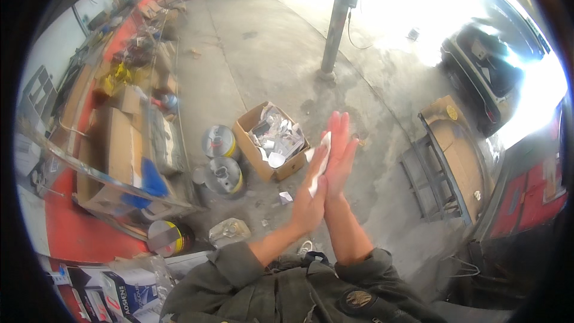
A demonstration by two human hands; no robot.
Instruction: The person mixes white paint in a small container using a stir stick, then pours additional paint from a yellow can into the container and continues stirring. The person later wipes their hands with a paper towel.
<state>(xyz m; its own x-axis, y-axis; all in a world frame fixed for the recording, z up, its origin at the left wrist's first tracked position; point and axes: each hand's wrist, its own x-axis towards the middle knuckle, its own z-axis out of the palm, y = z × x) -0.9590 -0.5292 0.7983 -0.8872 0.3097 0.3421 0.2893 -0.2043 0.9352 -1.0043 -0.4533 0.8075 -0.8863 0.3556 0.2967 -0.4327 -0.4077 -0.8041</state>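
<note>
Both hands are raised in front of my chest, pressed together with a crumpled white tissue point(320, 172) between them. My left hand point(308, 204) is closed on the tissue and lies against the palm side of the other. My right hand point(340, 164) has its fingers stretched upward and slightly blurred, with the tissue along its inner edge. Just beyond the hands, on the floor, stands an open cardboard box point(283, 173) heaped with crumpled paper and plastic waste point(276, 137).
Metal cans point(222, 174) stand left of the box. Cluttered shelving with cartons point(122, 143) runs along the left side. A grey post point(339, 24) rises ahead. At right are a rack bearing a cardboard-covered panel point(457, 158), red cabinets point(529, 194) and a dark vehicle point(493, 66).
</note>
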